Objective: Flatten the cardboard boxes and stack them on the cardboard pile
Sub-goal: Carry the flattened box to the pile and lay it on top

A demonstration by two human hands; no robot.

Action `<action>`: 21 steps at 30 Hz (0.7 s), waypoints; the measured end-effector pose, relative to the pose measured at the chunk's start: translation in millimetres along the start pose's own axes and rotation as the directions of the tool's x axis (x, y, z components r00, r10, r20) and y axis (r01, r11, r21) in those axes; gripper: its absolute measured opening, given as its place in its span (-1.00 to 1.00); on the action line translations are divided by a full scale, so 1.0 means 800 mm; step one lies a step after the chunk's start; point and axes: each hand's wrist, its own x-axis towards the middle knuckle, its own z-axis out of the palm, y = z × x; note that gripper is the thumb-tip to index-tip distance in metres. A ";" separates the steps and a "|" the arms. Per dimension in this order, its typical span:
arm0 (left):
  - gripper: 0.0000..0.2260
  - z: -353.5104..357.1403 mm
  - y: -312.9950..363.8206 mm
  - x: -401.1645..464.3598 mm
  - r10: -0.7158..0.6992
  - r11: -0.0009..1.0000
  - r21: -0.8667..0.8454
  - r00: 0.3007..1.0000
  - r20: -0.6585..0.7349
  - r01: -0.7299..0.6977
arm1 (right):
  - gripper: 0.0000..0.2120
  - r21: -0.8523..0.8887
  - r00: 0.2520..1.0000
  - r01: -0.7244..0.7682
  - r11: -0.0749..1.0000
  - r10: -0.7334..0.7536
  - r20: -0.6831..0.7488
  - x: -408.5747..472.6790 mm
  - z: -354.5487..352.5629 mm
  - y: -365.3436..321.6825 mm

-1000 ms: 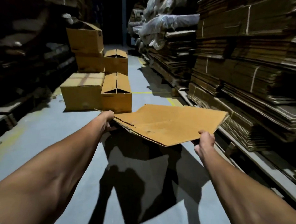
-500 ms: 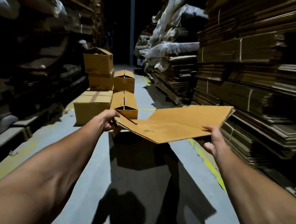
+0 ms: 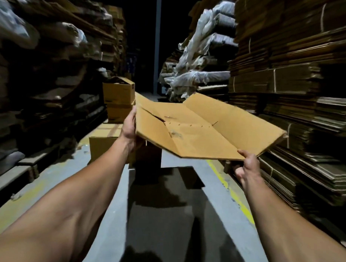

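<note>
- Flattened cardboard box (image 3: 203, 130) is in the air over the aisle; your left hand (image 3: 129, 127) grips its left edge and your right hand (image 3: 245, 164) pinches its near right corner.
- Grey floor (image 3: 165, 218) with a yellow line (image 3: 232, 193) lies below.
- Assembled boxes (image 3: 118, 93) stand beyond on the left.
- Cardboard pile (image 3: 306, 116) rises on your right.

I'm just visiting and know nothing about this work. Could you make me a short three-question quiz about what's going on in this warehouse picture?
1. True or false: the flattened brown cardboard box is lying on the grey concrete floor.
2. Which hand holds the flattened box's near right corner?
A. the left hand
B. the right hand
C. neither
3. Fill in: the tall stacks of flat brown cardboard sheets stand on the person's ____ side.

Key
1. False: both hands hold it up in the air.
2. B: its fingers sit under the corner and the thumb on top.
3. Right.
</note>
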 end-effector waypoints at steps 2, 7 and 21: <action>-0.28 0.014 0.000 0.000 -0.005 0.995 -0.104 0.999 0.049 0.010 | -0.92 0.040 0.999 0.017 0.999 -0.016 -0.031 0.003 0.022 0.011; -0.43 0.057 -0.024 -0.016 -0.032 0.974 -0.210 0.963 0.268 0.090 | -0.89 0.118 0.999 0.011 0.993 -0.004 -0.052 -0.015 0.081 0.041; -0.91 0.030 -0.015 0.033 -0.012 0.994 -0.108 0.983 -0.184 -0.008 | -0.32 0.207 0.998 -0.052 0.977 0.046 0.036 0.028 0.140 0.096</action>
